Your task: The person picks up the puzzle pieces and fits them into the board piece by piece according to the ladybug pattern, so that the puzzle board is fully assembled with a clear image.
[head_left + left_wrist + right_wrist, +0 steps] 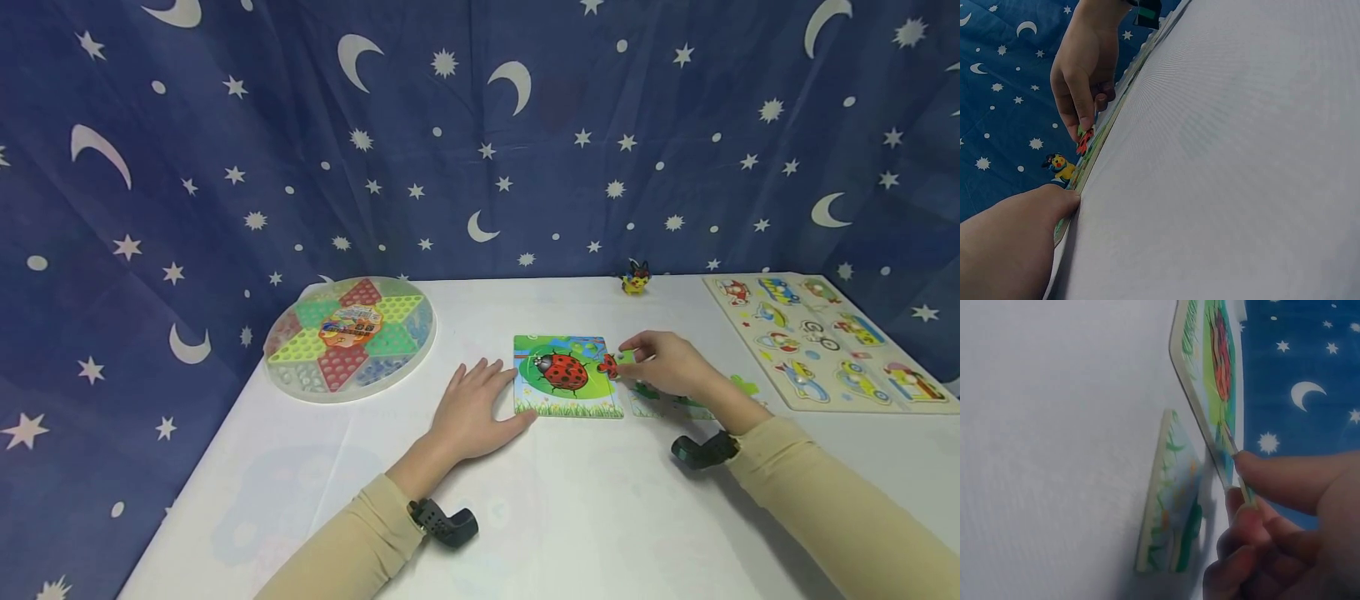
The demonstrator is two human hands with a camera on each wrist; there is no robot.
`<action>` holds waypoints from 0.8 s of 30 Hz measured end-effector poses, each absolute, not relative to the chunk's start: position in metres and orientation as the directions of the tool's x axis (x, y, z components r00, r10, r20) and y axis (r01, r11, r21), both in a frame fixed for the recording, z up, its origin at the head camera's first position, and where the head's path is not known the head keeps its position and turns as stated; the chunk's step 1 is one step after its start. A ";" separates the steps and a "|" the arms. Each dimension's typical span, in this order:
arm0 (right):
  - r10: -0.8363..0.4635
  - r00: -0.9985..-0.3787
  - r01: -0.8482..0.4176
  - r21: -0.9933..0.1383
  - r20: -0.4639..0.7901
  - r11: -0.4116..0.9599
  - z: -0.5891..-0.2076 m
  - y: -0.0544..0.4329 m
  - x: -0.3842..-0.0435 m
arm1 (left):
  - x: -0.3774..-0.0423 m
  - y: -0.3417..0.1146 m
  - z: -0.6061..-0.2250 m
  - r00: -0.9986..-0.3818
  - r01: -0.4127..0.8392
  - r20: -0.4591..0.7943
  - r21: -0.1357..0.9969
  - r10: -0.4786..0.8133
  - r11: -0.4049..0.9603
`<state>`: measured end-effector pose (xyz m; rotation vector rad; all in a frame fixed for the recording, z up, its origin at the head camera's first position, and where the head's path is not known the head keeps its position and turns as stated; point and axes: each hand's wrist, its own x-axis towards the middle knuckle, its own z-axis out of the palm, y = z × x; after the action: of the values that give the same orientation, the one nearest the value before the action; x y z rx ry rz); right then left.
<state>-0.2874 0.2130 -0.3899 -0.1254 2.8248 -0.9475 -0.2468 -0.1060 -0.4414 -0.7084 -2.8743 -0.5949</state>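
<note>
A square ladybug jigsaw puzzle (564,372) lies flat on the white table, a red ladybug on a green oval with grass along the front. My left hand (474,410) rests palm down beside it, fingers extended, with the thumb tip at the puzzle's near left corner. Between thumb and fingertips, my right hand (666,364) pinches a small jigsaw piece (1085,141) with red on it, held tilted over the puzzle's right side. Loose green jigsaw pieces (1169,500) lie under and right of the right hand, which partly hides them in the head view.
A round Chinese checkers board (349,340) lies at the left. Toward the back edge stands a small yellow toy figure (635,278). A wooden picture board (825,342) of vehicles lies at the right. A blue curtain (465,142) with moons and stars hangs behind the table.
</note>
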 end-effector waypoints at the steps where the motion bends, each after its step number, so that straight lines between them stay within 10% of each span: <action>1: -0.134 -0.984 -0.036 -0.603 -0.118 0.797 -0.390 0.212 -0.287 | -0.247 -0.106 -0.441 -0.883 0.468 0.206 0.344 0.421 0.814; 24: -0.250 -0.968 -0.209 -0.526 -0.007 0.825 -0.398 0.199 -0.286 | -0.247 -0.105 -0.441 -0.889 0.458 0.190 0.329 0.417 0.826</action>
<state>-0.2856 0.1992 -0.3979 -0.3685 2.9288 -0.8309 -0.2473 -0.1046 -0.4408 -0.6959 -2.8961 -0.5639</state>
